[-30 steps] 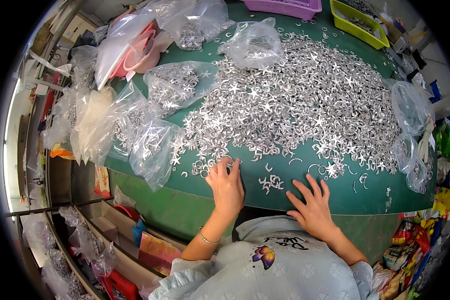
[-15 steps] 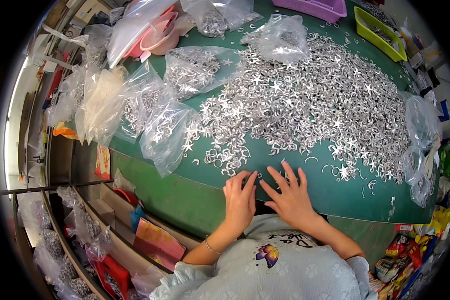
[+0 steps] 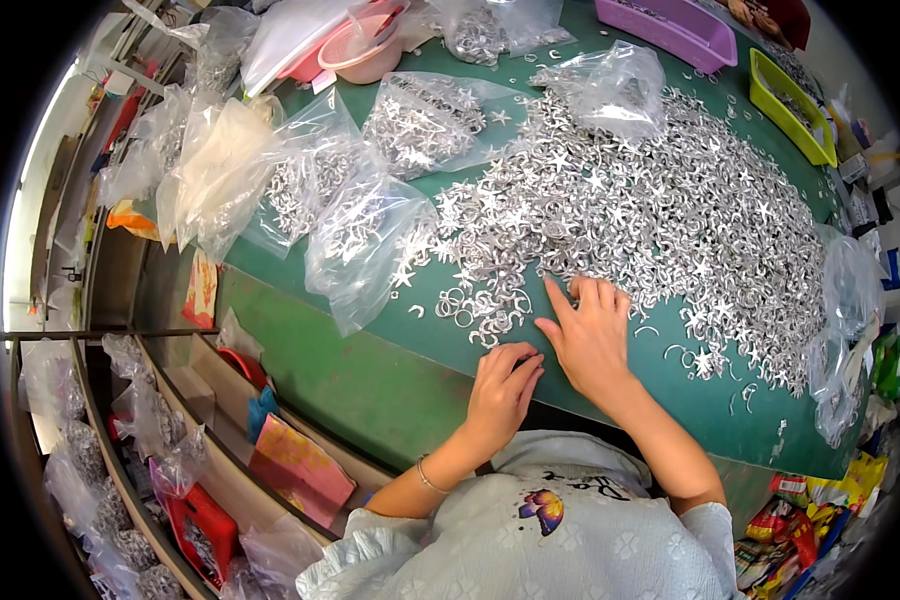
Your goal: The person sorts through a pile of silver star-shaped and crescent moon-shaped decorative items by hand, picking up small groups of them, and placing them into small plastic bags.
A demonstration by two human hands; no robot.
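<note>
A wide heap of small silver metal pieces, many star-shaped and others curved or ring-like, covers much of the green table. My right hand rests at the heap's near edge, its index finger and thumb apart and the other fingers bent over the pieces. No piece shows in its grasp. Close to the table's front edge, my left hand has its fingers drawn together; whether a small piece is between the fingertips is hidden. Just beyond it lies a small cluster of silver rings.
Clear plastic bags of silver pieces stand left of the heap. One clear bag lies on top, another bag at the right edge. Behind are a pink basin, a purple tray and a lime-green tray. Shelving stands left.
My right hand has reached forward to the heap's edge from the table's front. My left hand's fingers have drawn closer together. The whole view has shifted slightly.
</note>
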